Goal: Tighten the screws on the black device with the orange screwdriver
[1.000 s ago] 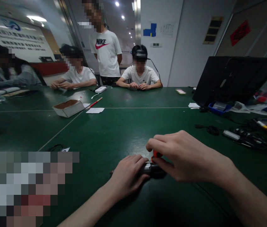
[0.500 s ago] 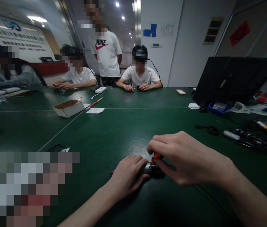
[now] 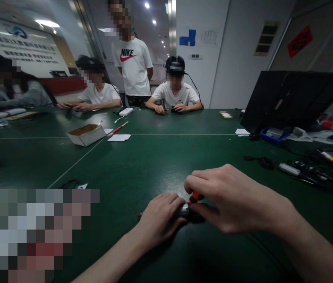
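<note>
A silver and black cylindrical tool (image 3: 184,211) lies on the green table in front of me, a thin dark cord trailing off to the lower right. My left hand (image 3: 163,214) is wrapped over its left part and presses it to the tabletop; a small brownish end pokes out beyond the fingers. Above the tool's right part, my right hand (image 3: 218,196) pinches the orange-and-black handle of a small screwdriver (image 3: 196,196) between thumb and fingers. The screwdriver's shaft and tip are hidden, so whether it touches the tool I cannot tell.
Silver tools with tangled black cords (image 3: 290,169) lie at the right, below a monitor (image 3: 296,100) and a blue tray (image 3: 274,135). An open cardboard box (image 3: 85,135) and paper (image 3: 119,138) lie left of centre. Across the table, a person (image 3: 175,90) handles small items.
Both hands stay nearly in place. The orange-and-black handle looks slightly turned in my right fingers.
</note>
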The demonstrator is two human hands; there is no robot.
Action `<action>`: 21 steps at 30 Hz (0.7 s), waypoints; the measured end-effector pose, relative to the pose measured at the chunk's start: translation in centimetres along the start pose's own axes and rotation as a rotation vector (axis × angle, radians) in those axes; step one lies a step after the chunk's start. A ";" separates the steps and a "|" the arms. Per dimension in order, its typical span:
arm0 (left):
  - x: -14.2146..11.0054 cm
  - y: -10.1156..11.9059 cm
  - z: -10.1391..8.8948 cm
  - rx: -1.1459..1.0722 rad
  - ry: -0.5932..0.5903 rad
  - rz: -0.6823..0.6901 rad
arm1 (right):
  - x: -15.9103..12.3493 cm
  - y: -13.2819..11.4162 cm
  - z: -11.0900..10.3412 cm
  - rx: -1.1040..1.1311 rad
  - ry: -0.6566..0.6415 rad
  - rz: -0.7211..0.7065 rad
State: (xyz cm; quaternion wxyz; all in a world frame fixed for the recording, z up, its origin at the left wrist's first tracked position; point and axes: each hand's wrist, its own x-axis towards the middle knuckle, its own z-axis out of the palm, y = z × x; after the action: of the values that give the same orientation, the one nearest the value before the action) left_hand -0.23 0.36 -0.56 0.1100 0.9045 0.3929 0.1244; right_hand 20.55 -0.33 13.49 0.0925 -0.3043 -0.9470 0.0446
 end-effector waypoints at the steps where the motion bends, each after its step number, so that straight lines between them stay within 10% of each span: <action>1: 0.0 0.0 0.0 0.003 0.004 -0.004 | 0.0 -0.1 -0.1 0.014 -0.008 -0.002; 21: 0.0 0.0 0.2 0.033 -0.012 -0.019 | 0.2 0.1 0.3 -0.029 0.008 0.023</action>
State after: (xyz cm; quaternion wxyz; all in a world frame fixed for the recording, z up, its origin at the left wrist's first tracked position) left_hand -0.17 0.39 -0.75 0.0987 0.9031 0.4027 0.1116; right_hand 20.44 -0.14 13.21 0.0913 -0.3168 -0.9436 0.0306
